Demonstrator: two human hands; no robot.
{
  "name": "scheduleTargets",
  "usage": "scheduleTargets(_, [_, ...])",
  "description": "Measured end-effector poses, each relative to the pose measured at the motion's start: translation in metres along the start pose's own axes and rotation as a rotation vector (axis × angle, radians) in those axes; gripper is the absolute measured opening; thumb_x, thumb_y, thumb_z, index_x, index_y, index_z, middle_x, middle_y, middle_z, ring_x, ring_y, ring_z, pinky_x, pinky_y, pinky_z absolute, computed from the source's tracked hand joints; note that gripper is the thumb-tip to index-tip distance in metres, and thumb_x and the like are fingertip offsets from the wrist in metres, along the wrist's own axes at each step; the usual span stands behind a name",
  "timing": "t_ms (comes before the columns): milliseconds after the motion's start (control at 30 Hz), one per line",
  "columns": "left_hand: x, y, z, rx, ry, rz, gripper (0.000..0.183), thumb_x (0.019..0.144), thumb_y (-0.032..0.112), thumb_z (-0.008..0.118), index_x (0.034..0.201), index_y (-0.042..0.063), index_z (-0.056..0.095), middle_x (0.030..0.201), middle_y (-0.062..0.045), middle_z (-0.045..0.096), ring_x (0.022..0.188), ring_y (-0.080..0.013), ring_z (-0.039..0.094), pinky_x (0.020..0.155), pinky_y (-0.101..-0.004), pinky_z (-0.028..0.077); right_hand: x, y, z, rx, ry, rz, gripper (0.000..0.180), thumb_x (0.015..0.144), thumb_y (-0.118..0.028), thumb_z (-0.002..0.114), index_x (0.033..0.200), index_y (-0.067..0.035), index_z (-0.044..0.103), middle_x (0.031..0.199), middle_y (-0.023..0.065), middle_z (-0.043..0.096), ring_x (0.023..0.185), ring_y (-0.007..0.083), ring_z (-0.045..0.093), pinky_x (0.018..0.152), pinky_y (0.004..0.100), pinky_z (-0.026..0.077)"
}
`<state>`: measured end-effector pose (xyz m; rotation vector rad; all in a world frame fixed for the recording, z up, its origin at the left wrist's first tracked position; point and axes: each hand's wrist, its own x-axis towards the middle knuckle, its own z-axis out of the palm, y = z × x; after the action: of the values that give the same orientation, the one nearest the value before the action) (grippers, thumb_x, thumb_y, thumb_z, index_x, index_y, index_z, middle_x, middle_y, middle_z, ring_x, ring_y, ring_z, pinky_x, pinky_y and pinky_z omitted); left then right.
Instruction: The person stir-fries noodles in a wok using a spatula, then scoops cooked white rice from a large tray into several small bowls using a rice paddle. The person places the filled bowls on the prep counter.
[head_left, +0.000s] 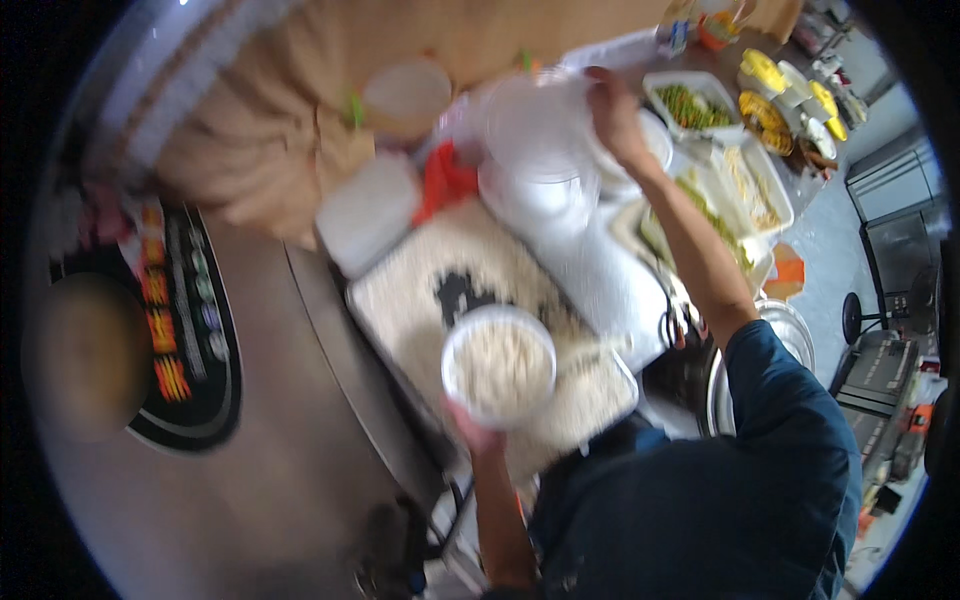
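My left hand (478, 429) holds a round white plastic tub (448, 360) from beneath and the side. Pale food (501, 366), which looks like cooked rice, fills it. Below the tub lies a wide rectangular tray (626, 375) spread with similar white food (412, 277), its dark bottom showing in one patch. A pale flat utensil (592, 349) rests across this tray. Out at arm's length, my right hand (616, 116) is beside stacked translucent round containers or lids (536, 127). Motion blur hides whether its fingers grip one.
Rectangular tubs (694, 109) of chopped green food and pale strips (754, 187) stand at the right. Near my right arm are scissor-like handles (675, 322) and a metal pot (787, 322). A closed white container (371, 210) and red plastic (450, 180) border the tray.
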<state>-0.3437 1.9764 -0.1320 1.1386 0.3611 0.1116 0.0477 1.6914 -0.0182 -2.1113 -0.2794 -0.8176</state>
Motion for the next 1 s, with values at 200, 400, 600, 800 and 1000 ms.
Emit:
scheduleTargets(200, [0.051,0.007,0.062,-0.388,-0.051,-0.206,0.080,0.096,0.066,0.024,0.152,0.009,0.022,0.156,-0.009,0.028,0.142,-0.0270,0.029,0.116,-0.0421,0.023,-0.210,-0.056,-0.032,0.939,-0.330,1.388,0.028,0.099,-0.027,0.053,0.110,-0.001,0.060,0.083,0.0033,0.059,0.070,0.0125,0.056,0.062,0.0285,0.050])
scheduleTargets(400, [0.043,0.002,0.074,-0.396,-0.059,-0.319,0.090,0.091,0.075,0.023,0.151,0.008,0.024,0.156,-0.009,0.028,0.142,-0.0277,0.029,0.117,-0.0425,0.023,-0.250,-0.108,-0.046,0.937,-0.283,1.196,0.024,0.099,-0.021,0.055,0.114,-0.002,0.058,0.097,0.0016,0.061,0.089,0.0108,0.055,0.079,0.0264,0.047])
scheduleTargets(600, [0.036,0.002,0.077,-0.248,-0.183,-0.266,0.073,0.098,0.057,0.035,0.147,0.004,0.030,0.151,-0.012,0.035,0.138,-0.0284,0.035,0.114,-0.0426,0.029,-0.260,-0.116,-0.062,0.914,-0.226,1.202,0.037,0.100,-0.029,0.053,0.122,0.001,0.055,0.106,0.0045,0.061,0.096,0.0127,0.054,0.086,0.0281,0.046])
scheduleTargets(800, [0.041,-0.008,0.087,-0.294,-0.288,-0.332,0.067,0.100,0.052,0.037,0.148,0.006,0.030,0.150,-0.014,0.037,0.136,-0.0299,0.038,0.112,-0.0439,0.032,-0.280,-0.094,-0.080,0.912,-0.291,1.319,0.053,0.100,-0.046,0.046,0.116,0.002,0.060,0.105,0.0071,0.064,0.097,0.0146,0.057,0.088,0.0315,0.048])
scheduleTargets(1000, [0.095,-0.017,0.167,-0.142,-0.349,-0.324,0.062,0.102,0.047,0.037,0.147,0.005,0.030,0.149,-0.013,0.038,0.135,-0.0270,0.040,0.111,-0.0417,0.034,-0.211,-0.046,-0.113,0.878,-0.129,1.194,0.051,0.102,-0.041,0.045,0.113,0.006,0.061,0.104,0.0129,0.068,0.091,0.0189,0.065,0.083,0.0335,0.053])
